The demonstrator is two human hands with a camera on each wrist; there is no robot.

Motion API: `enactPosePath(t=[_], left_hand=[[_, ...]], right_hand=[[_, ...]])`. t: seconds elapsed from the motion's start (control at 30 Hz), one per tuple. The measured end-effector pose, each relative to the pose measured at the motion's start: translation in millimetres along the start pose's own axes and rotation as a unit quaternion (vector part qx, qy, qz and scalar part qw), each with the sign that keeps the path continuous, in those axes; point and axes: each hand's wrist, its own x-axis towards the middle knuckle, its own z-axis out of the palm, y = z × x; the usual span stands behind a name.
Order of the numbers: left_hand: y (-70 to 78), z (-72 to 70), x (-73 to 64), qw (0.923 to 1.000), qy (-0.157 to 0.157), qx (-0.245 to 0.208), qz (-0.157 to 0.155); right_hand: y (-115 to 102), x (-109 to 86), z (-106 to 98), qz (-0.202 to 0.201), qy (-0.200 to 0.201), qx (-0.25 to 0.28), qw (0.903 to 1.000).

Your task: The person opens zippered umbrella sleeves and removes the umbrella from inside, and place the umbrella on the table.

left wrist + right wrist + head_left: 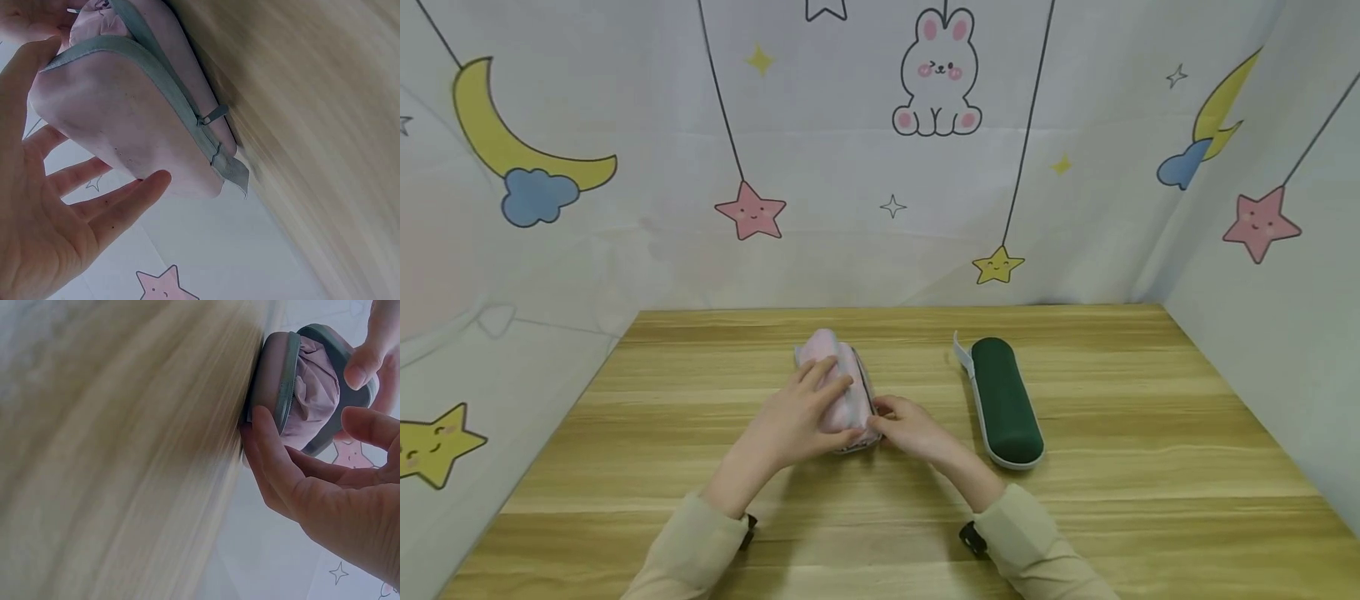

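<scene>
Over the pink case, left of the counter's middle and nearer its far edge, the left hand spreads wide, thumb at the lid's near rim and fingers across its back, gripping the lid. Just beside it, the right hand, fingers half bent, holds the lower shell at the case's near right corner. Between lid and shell, crumpled lining shows at this near end. At the far end are a small tab and, near it, a zip pull. Farther right on the counter, apart from both hands, lies a green case, its strap toward the far edge. Beyond that edge hangs a printed cloth.
</scene>
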Motion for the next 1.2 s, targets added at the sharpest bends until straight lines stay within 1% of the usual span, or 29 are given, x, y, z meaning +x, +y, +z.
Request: enactPosePath(t=[0.17,0.3,0.4,0.53,0.8,0.93,1.03,1.2], left_hand=[[-2.1,-3.2,-4.1,0.9998,0.007,0.020,0.003],[-5.2,-4.4,-7.4,0.9990,0.012,0.044,0.005],[-7.8,-5.1,-9.9,0.9978,0.015,0.064,0.004],[-10.7,-7.2,-13.0,0.9967,0.016,0.079,0.000],[-15.2,-10.0,-19.3,0.9955,0.018,0.093,-0.005],[-17.3,-9.4,-21.7,0.9951,0.024,0.096,-0.003],[-18.9,-9.1,-22.9,0.9953,0.028,0.093,-0.001],[-22.4,-9.7,-25.7,0.9968,0.019,0.077,0.007]], right_hand=[[1.1,1.4,0.6,0.002,0.003,-0.002,1.0000],[0.8,1.5,0.9,-0.003,0.010,-0.019,0.9998],[-0.3,0.4,1.5,-0.008,0.020,-0.045,0.9988],[-2.4,-0.8,2.0,-0.016,0.031,-0.062,0.9975],[-4.0,-0.2,2.8,-0.042,0.052,-0.071,0.9952],[-6.1,-0.3,3.4,-0.057,0.052,-0.082,0.9936],[-8.1,0.2,3.5,-0.063,0.054,-0.089,0.9926],[-10.0,2.6,4.6,-0.060,0.053,-0.090,0.9927]])
